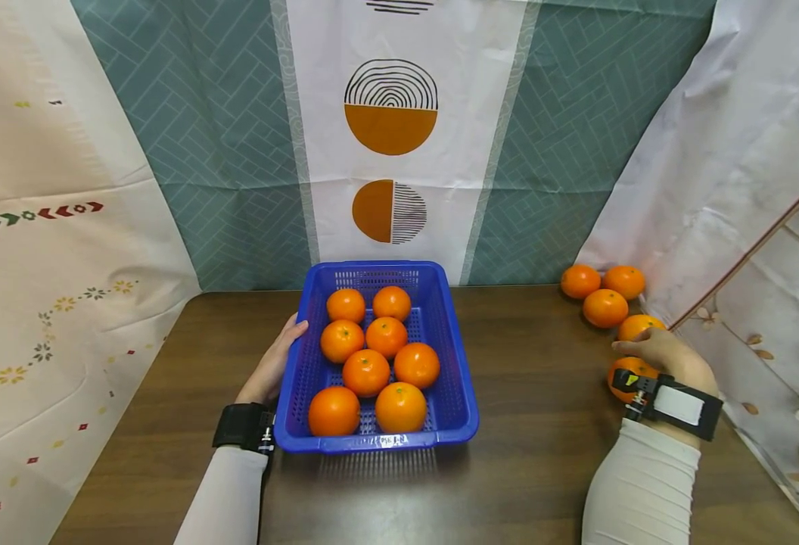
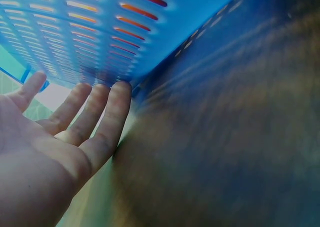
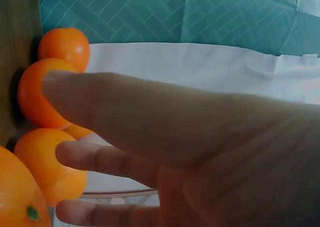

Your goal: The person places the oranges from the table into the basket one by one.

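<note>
A blue slotted basket (image 1: 457, 393) stands mid-table with several oranges (image 1: 386, 337) inside. My left hand (image 1: 275, 362) lies flat against its left wall; in the left wrist view the straight fingers (image 2: 112, 112) touch the slotted plastic (image 2: 100, 37). My right hand (image 1: 654, 350) reaches over a loose group of oranges at the table's right edge. It hovers above one orange (image 1: 626, 369), with another (image 1: 636, 325) just beyond it. In the right wrist view the hand (image 3: 80, 117) is spread, its thumb across an orange (image 3: 32, 102) and its fingers by another (image 3: 45, 162), gripping neither.
Three more oranges (image 1: 604, 308) lie at the back right, against a draped white cloth (image 1: 713, 189). Patterned cloth hangs behind and on both sides of the dark wooden table (image 1: 542, 424). Bare wood shows between the basket and the loose oranges.
</note>
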`<state>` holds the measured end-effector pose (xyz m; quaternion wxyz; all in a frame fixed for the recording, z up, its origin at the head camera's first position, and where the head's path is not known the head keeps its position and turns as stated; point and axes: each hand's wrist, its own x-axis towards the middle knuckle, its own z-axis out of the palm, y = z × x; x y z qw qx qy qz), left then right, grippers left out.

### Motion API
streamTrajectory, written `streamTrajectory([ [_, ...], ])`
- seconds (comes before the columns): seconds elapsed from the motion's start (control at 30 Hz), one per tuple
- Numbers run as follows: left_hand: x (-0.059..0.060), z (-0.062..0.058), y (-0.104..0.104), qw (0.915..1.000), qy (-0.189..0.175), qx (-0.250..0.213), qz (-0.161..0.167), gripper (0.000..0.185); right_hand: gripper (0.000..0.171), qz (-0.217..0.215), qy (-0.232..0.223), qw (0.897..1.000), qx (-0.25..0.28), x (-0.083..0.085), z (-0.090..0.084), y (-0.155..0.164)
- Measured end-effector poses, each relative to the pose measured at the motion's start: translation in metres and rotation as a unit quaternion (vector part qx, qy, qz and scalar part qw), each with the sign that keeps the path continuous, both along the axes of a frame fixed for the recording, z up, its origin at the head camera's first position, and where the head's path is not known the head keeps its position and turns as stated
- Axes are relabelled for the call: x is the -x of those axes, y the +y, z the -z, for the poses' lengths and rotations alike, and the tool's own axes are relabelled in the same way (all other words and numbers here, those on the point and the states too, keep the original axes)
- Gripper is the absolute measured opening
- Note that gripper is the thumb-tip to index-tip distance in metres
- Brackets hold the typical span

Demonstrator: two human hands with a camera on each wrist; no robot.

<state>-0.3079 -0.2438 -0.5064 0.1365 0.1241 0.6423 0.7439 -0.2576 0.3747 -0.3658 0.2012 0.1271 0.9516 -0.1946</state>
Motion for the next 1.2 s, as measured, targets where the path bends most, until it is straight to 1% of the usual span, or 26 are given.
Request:
streamTrajectory([
  [0.07,0.000,0.000,0.000,1.0000,0.000,-0.003,-0.002,0.061,0.098,-0.008,-0.011,1.000,0.010,0.000,0.001,0.000],
  [0.17,0.000,-0.001,0.001,1.0000,0.002,-0.002,-0.005,0.061,0.091,-0.012,-0.016,0.999,0.025,-0.001,0.004,0.000],
  [0.3,0.001,-0.001,0.002,1.0000,0.004,-0.004,-0.004,0.060,0.077,-0.026,-0.012,0.999,0.031,0.000,0.010,-0.001],
  [0.43,0.002,-0.001,0.001,1.0000,0.006,-0.007,0.004,0.060,0.069,-0.054,-0.004,0.998,0.034,0.004,0.016,0.000],
  [0.53,0.002,-0.001,0.001,0.9999,0.007,-0.005,0.005,0.060,0.065,-0.056,-0.004,0.998,0.041,0.007,0.021,0.001],
  [0.63,0.002,-0.001,0.001,0.9999,0.008,-0.009,0.006,0.060,0.055,-0.060,-0.004,0.997,0.043,0.009,0.026,0.002],
  [0.83,0.002,-0.001,0.002,0.9997,0.011,-0.022,0.008,0.059,0.031,-0.032,-0.013,0.998,0.050,0.010,0.037,-0.001],
  [0.97,0.003,-0.002,0.001,0.9997,0.010,-0.021,0.003,0.059,0.026,-0.023,-0.014,0.998,0.052,0.012,0.040,-0.002],
  [1.13,0.003,-0.003,0.001,0.9997,0.013,-0.023,0.000,0.058,0.021,-0.004,-0.021,0.997,0.076,0.015,0.041,-0.001],
  [1.2,0.003,-0.003,0.001,0.9997,0.014,-0.022,0.000,0.058,0.019,0.001,-0.020,0.997,0.078,0.014,0.041,-0.002],
])
